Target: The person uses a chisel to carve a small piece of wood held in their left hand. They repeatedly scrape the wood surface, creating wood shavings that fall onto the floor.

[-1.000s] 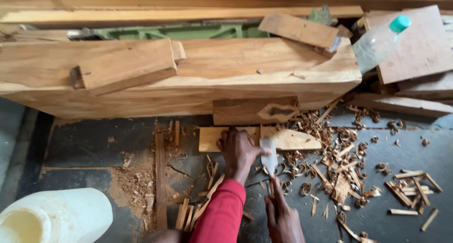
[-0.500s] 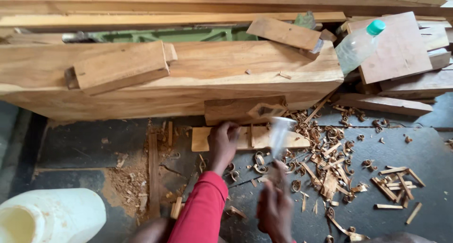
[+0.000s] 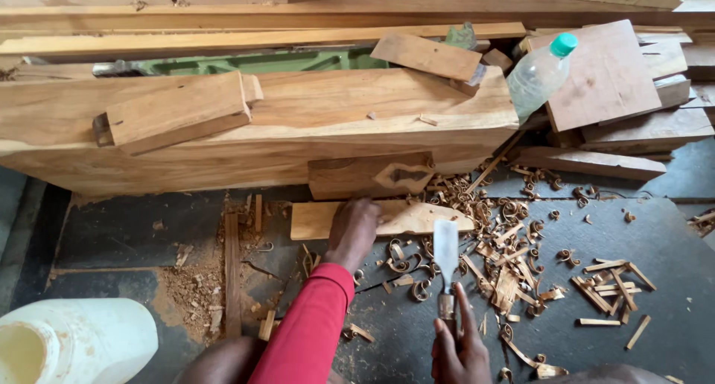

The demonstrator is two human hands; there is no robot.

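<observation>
My left hand point(image 3: 352, 231), in a red sleeve, presses down on a flat pale wooden piece point(image 3: 417, 217) lying on the dark floor. My right hand point(image 3: 459, 349) grips the handle of a wide chisel point(image 3: 446, 253), its blade pointing up toward the pale piece and hovering just below its near edge. Curled wood shavings point(image 3: 514, 242) and small splinters lie all around the chisel. A darker carved block point(image 3: 370, 175) stands just behind the pale piece.
A thick wooden beam point(image 3: 298, 123) runs across behind the work, with a notched block point(image 3: 175, 112) on it. A clear plastic bottle with a green cap point(image 3: 540, 73) leans on stacked boards point(image 3: 618, 86) at right. A white plastic jug point(image 3: 71, 339) sits at lower left.
My right hand has drawn the chisel back and down from the pale piece, and the blade now stands upright below it. My left hand stays on the piece.
</observation>
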